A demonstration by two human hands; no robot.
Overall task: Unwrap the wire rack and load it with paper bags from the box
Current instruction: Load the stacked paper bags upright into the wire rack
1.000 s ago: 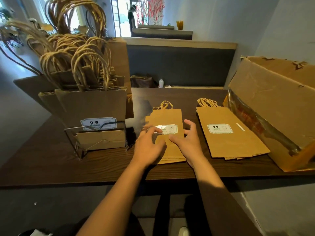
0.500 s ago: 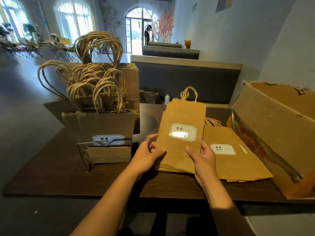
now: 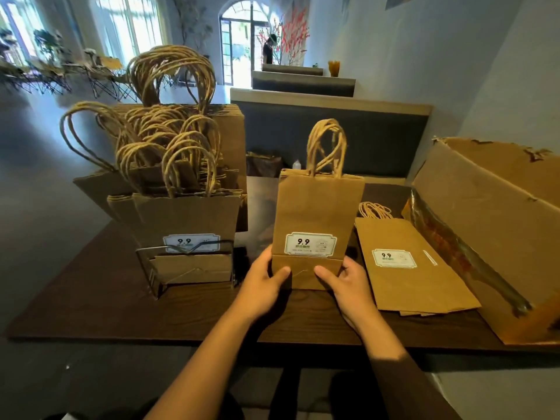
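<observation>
From the head view, the left hand (image 3: 263, 281) and right hand (image 3: 348, 283) pinch the bottom corners of an upright bag (image 3: 315, 216), handles at twelve o'clock, with the nearly full rack (image 3: 185, 268) at nine o'clock, nearer the left hand.

Both forearms reach forward, left hand (image 3: 263, 279) and right hand (image 3: 345, 283) facing inward, fingers apparently curled.

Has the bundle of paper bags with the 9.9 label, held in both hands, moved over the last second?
Yes. The bag bundle lay flat on the table beside the flat stack; now both hands hold it upright, handles up.
</observation>
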